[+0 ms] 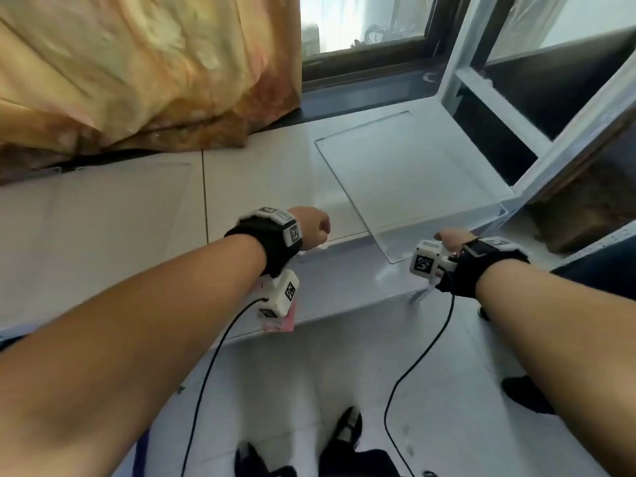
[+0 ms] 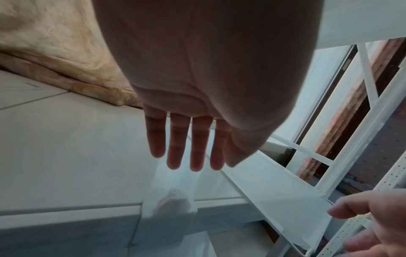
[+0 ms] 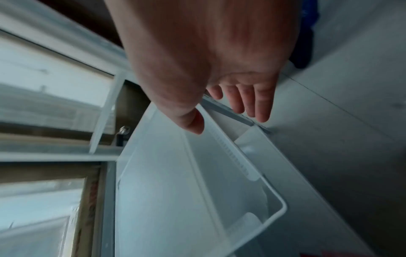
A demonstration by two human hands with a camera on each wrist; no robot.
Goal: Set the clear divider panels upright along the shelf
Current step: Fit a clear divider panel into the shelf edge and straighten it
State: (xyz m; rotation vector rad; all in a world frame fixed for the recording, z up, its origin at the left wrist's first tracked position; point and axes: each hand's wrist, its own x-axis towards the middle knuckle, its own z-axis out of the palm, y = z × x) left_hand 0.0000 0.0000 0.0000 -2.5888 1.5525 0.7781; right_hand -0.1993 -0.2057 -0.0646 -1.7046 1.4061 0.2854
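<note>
A clear divider panel (image 1: 413,180) lies flat on the white shelf (image 1: 268,180), its near rounded corner jutting past the front edge. My left hand (image 1: 315,228) hovers at the panel's left edge; in the left wrist view its fingers (image 2: 186,147) are straight, and contact cannot be told. My right hand (image 1: 451,237) is at the panel's near right corner. The right wrist view has its thumb (image 3: 195,125) over the panel (image 3: 175,173) and its relaxed fingers (image 3: 252,104) beyond the edge, holding nothing. A second clear panel (image 1: 120,208) lies flat at the left.
An orange curtain (image 1: 137,63) bunches onto the shelf's back left. A window (image 1: 361,29) is behind, and a white metal rack frame (image 1: 499,98) rises at the right. A pink tag (image 1: 282,321) hangs on the shelf's front edge. My shoes (image 1: 344,432) are on the floor below.
</note>
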